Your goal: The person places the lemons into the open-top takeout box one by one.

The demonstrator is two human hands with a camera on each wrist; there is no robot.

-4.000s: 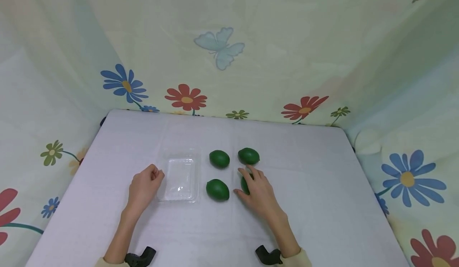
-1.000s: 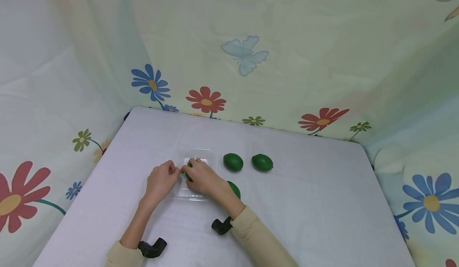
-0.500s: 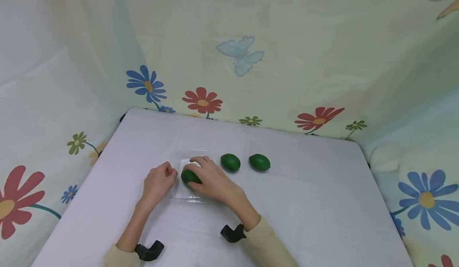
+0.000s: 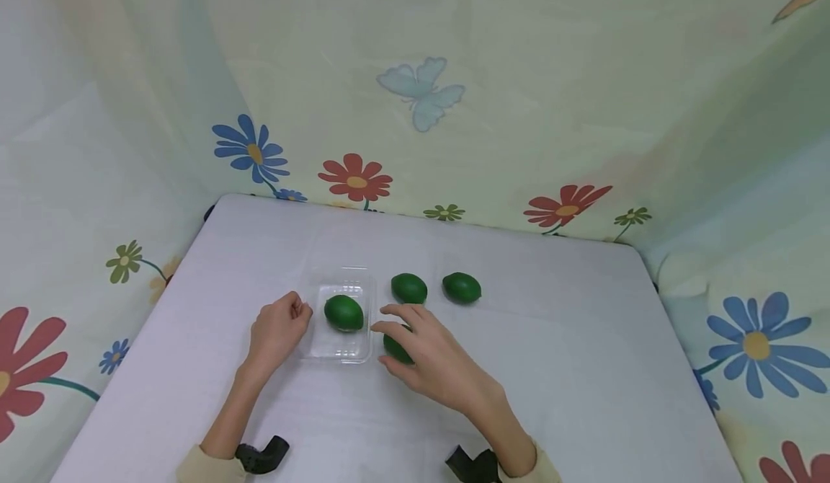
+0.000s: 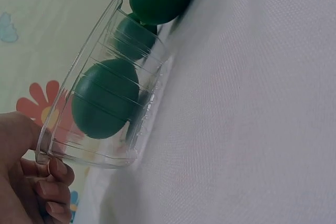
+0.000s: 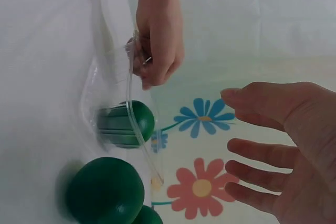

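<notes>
A clear plastic container [image 4: 355, 353] sits left of centre on the table, holding one green lime [image 4: 344, 313]. My left hand [image 4: 279, 331] pinches the container's left rim between thumb and curled fingers, as the left wrist view shows. Over a lime [image 4: 397, 349] just right of the container hovers my right hand [image 4: 431, 357], fingers spread and thumb apart, partly covering it. In the right wrist view that hand [image 6: 278, 150] has nothing between its fingers, away from the nearest lime [image 6: 107, 190].
Behind the right hand lie two more limes, one [image 4: 408, 288] near the container and another [image 4: 462, 288] further right. A white cloth covers the table [image 4: 551, 353]. A flowered curtain [image 4: 493, 108] hangs along the back and sides.
My right hand carried a lime from the table into the container, let go of it and moved back right over another lime. The left hand stayed at the container's rim.
</notes>
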